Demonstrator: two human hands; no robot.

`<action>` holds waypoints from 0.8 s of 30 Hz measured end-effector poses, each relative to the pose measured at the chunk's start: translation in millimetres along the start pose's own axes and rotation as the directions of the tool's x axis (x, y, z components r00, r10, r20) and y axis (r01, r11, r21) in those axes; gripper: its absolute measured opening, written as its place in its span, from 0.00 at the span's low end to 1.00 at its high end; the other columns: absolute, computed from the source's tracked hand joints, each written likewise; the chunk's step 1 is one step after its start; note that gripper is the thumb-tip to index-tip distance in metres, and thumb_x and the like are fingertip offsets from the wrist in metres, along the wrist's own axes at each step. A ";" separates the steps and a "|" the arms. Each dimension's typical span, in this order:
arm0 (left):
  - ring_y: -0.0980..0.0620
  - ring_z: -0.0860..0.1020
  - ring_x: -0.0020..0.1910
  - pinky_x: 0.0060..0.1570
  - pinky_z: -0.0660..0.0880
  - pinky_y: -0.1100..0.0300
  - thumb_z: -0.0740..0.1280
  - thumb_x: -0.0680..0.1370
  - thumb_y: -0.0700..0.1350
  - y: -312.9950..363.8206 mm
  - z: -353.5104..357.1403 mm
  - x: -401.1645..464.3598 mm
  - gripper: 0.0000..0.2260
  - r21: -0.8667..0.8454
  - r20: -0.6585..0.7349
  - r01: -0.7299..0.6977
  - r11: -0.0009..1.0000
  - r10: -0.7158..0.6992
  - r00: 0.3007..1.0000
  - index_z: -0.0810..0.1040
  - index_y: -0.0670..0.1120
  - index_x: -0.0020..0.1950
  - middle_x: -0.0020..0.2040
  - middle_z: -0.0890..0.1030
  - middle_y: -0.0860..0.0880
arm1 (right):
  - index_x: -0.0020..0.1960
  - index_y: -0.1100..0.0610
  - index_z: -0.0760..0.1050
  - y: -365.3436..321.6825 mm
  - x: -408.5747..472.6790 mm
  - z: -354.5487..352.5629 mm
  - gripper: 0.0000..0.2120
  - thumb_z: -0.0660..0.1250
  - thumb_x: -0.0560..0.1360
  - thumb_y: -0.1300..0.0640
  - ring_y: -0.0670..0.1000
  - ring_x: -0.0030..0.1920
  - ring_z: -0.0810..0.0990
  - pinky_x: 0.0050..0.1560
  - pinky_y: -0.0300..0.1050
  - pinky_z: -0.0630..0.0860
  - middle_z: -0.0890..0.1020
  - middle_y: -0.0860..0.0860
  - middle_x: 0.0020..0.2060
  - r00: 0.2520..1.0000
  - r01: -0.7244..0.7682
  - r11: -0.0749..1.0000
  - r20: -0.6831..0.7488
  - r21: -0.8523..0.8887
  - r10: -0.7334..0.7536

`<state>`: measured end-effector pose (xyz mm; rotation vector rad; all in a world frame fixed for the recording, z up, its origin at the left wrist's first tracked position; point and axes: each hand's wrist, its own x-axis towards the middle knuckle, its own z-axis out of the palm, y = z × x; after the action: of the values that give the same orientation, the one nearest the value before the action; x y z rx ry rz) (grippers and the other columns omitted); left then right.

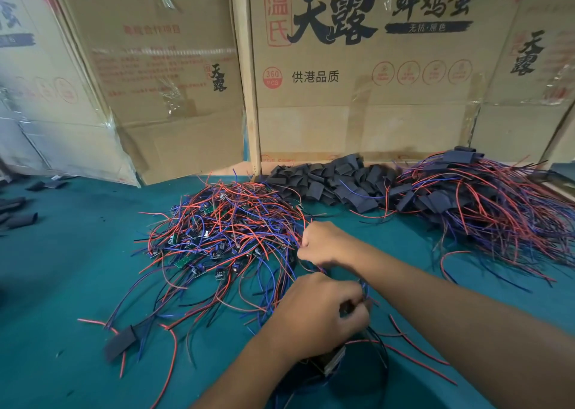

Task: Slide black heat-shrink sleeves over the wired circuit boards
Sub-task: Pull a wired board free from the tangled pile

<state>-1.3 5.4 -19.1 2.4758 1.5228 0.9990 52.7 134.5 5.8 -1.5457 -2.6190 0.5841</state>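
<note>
The left hand (pixel 317 318), nearest, pinches a small board (pixel 357 306) by its wires, apparently steadying it for sleeving. The right hand (pixel 323 243) grips wires from the unsleeved pile (pixel 217 231); loose black sleeves (pixel 336 181) lie behind, within reach.

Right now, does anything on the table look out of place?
Yes. One sleeved board lies alone at the front left, away from the finished pile at the right. A few loose sleeves sit at the far left edge.
</note>
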 end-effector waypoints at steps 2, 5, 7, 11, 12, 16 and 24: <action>0.41 0.72 0.33 0.33 0.71 0.49 0.60 0.76 0.54 -3.3 -1.1 0.4 0.15 -0.002 -0.023 0.010 1.000 -0.010 1.000 0.73 0.45 0.35 0.29 0.74 0.46 | 0.34 0.58 0.69 0.5 0.9 -4.0 0.08 0.65 0.71 0.59 0.56 0.34 0.71 0.33 0.43 0.68 0.73 0.55 0.32 0.995 -0.037 0.999 -0.093 -0.032 0.033; 0.42 0.70 0.30 0.29 0.69 0.51 0.60 0.75 0.53 -0.7 -0.1 0.9 0.14 0.020 -0.044 -0.026 0.999 0.027 0.999 0.71 0.45 0.34 0.27 0.73 0.46 | 0.43 0.62 0.77 -1.5 -0.7 -2.2 0.05 0.65 0.70 0.60 0.57 0.39 0.75 0.42 0.52 0.79 0.80 0.60 0.40 0.984 0.057 0.998 -0.171 0.023 -0.052; 0.41 0.71 0.30 0.29 0.70 0.50 0.59 0.75 0.53 1.7 2.9 1.0 0.16 0.032 -0.024 -0.037 0.999 0.038 0.999 0.72 0.45 0.34 0.28 0.74 0.45 | 0.37 0.64 0.78 -3.1 -1.2 2.8 0.07 0.65 0.69 0.61 0.54 0.32 0.69 0.35 0.51 0.76 0.78 0.65 0.35 0.987 0.122 0.992 -0.114 0.042 -0.117; 0.39 0.73 0.32 0.31 0.71 0.47 0.57 0.75 0.54 0.2 7.2 1.3 0.17 0.051 -0.007 -0.047 0.998 0.048 0.999 0.74 0.44 0.35 0.29 0.75 0.42 | 0.27 0.57 0.64 -1.7 0.5 9.9 0.20 0.68 0.71 0.53 0.52 0.28 0.60 0.32 0.45 0.61 0.63 0.55 0.23 0.989 0.132 0.991 -0.079 0.035 -0.129; 0.39 0.73 0.32 0.31 0.71 0.48 0.58 0.75 0.54 0.2 6.9 1.2 0.17 0.051 -0.009 -0.053 0.997 0.054 0.999 0.74 0.44 0.35 0.29 0.75 0.43 | 0.26 0.56 0.62 -2.7 1.0 12.1 0.22 0.69 0.70 0.51 0.53 0.28 0.60 0.31 0.45 0.60 0.62 0.52 0.22 0.990 0.126 0.991 -0.071 0.031 -0.124; 0.42 0.72 0.30 0.27 0.69 0.53 0.62 0.74 0.50 -0.7 3.3 1.9 0.14 0.045 -0.030 -0.080 0.996 0.081 0.996 0.73 0.44 0.31 0.28 0.74 0.45 | 0.28 0.55 0.60 -8.3 2.8 20.6 0.20 0.68 0.70 0.51 0.54 0.29 0.62 0.30 0.43 0.60 0.64 0.50 0.23 0.994 0.087 0.995 -0.064 0.039 -0.085; 0.46 0.61 0.30 0.29 0.65 0.51 0.65 0.78 0.51 -1.5 -5.8 2.2 0.19 -0.051 -0.106 0.006 0.999 -0.011 0.994 0.61 0.49 0.32 0.26 0.62 0.49 | 0.34 0.59 0.78 11.4 -8.3 -14.9 0.14 0.67 0.68 0.48 0.54 0.32 0.74 0.33 0.44 0.71 0.80 0.55 0.30 0.980 0.061 0.995 -0.195 0.082 -0.044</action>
<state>-5.1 6.4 -14.1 2.4158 1.5150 1.1703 69.8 136.7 17.0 -1.4250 -2.4484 0.5095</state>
